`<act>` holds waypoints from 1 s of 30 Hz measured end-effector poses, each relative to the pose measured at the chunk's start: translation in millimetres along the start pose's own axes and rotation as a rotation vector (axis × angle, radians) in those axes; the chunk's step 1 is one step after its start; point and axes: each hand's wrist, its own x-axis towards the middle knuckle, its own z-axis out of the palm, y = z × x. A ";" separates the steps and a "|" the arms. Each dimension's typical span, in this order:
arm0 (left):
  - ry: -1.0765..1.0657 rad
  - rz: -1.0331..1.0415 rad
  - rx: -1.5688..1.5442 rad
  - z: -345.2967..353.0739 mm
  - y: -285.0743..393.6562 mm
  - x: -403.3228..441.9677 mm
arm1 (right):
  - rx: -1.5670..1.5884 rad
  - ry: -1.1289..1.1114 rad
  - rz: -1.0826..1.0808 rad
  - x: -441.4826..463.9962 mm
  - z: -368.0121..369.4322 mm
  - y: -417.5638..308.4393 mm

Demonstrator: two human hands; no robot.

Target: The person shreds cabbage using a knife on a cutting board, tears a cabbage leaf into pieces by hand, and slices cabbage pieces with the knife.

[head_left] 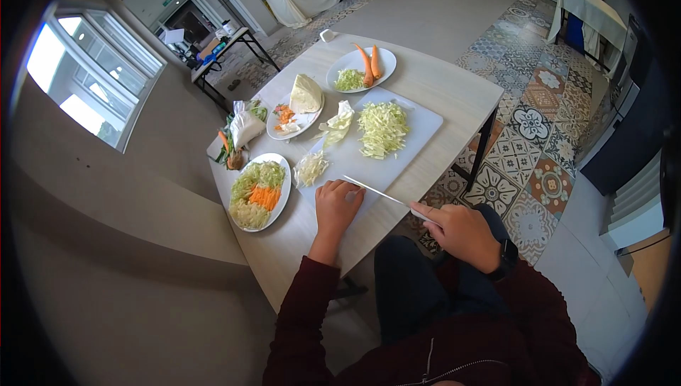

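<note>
Knife: white-handled knife (379, 191) is lying low across the board's near end at 6 o'clock, tip pointing toward 10, right by the L fingers; can't tell if the edge is touching plastic.
R hand: R hand (464, 236) is sitting at 4–5 o'clock, its grip closing round the handle.
L hand: L hand (337, 209) is working at 7 o'clock, fingers bending beside the tip; can't tell if its grip is pinching anything, b/c the fingers are hiding it.
Board: white board (424, 127) is slanting over the surface (464, 95), w/ the big cabbage pile (383, 129) sitting at 1 o'clock, loose leaf pieces (336, 129) at 10, small pale pile (311, 168) at 8.
Plates: mixed-veg plate (287, 191) is waiting at 8 o'clock, cabbage wedge (305, 94) is standing on its plate at 10, two carrots (368, 67) are resting on theirs at 12.
Good form: looks like close slicing, so fingertips should be curling back, knuckles guiding the blade, thumb tucking behind; R wrist should be rocking slow 'n' level, w/ tip staying clear of L skin.
</note>
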 end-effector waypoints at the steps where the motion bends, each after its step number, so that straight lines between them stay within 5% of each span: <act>1: -0.006 0.001 -0.002 -0.7 -0.9 -0.2 | -0.019 -0.021 0.000 -2.8 -4.9 -0.6; 14: 0.032 0.012 -0.002 -3.7 4.8 0.6 | -0.134 0.150 0.067 9.6 -13.1 25.2; 30: 0.009 0.021 0.001 1.4 1.6 -1.3 | 0.088 0.002 0.041 -16.7 -8.5 5.8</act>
